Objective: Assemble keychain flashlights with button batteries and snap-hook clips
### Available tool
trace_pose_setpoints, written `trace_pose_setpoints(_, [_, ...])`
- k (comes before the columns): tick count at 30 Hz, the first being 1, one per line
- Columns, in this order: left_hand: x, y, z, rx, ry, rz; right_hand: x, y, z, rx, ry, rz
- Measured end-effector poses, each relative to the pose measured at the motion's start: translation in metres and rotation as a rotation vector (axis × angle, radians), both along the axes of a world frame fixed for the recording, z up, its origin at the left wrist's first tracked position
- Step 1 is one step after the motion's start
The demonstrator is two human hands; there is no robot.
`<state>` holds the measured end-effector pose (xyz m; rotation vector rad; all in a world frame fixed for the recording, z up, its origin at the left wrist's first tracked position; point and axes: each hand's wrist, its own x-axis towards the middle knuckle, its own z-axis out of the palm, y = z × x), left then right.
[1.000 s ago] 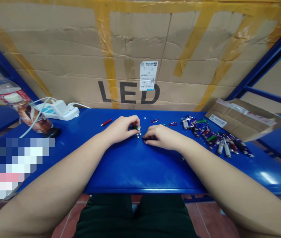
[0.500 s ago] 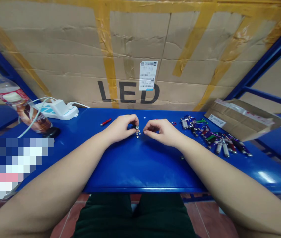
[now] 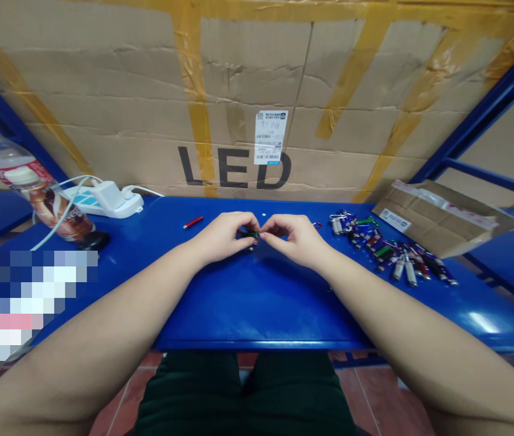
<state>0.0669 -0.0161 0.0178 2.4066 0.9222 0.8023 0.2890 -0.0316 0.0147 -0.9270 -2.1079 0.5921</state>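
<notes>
My left hand (image 3: 232, 237) is closed around a small dark green tube, which looks like a mini flashlight body (image 3: 251, 234). The tube points right, toward my right hand (image 3: 293, 238). The thumb and fingertips of that hand are pinched together at the tube's end; whatever is between them is too small to make out. Just below the tube lie a few tiny silvery round pieces (image 3: 251, 248), like button cells, partly hidden by my fingers. A red mini flashlight (image 3: 193, 222) rests on the blue table beyond my left wrist.
At right lies a pile of keychain flashlights (image 3: 381, 249) in several colours, beside an opened cardboard box (image 3: 438, 218). A power strip (image 3: 118, 204) and tilted bottles (image 3: 52, 203) stand at left. The large LED carton (image 3: 238, 91) walls off the table's back (image 3: 257, 315).
My left hand has tipped the tube from upright to sideways, so its green side shows. My right hand has moved left, and its fingertips now meet the tube's end.
</notes>
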Motion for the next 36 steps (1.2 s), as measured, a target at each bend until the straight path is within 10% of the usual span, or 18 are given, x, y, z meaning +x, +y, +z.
trace_pose_setpoints(16, [-0.025,0.011,0.01,-0.055,0.46,0.104,0.027,0.018,-0.004,-0.127,-0.141,-0.149])
trace_pose_setpoints(29, [-0.021,0.005,0.008,-0.058,0.405,0.099,0.036,0.023,-0.002,-0.142,-0.151,-0.215])
trace_pose_setpoints(36, [-0.011,0.005,-0.002,-0.037,0.434,0.135,0.075,0.039,0.01,-0.185,0.124,-0.481])
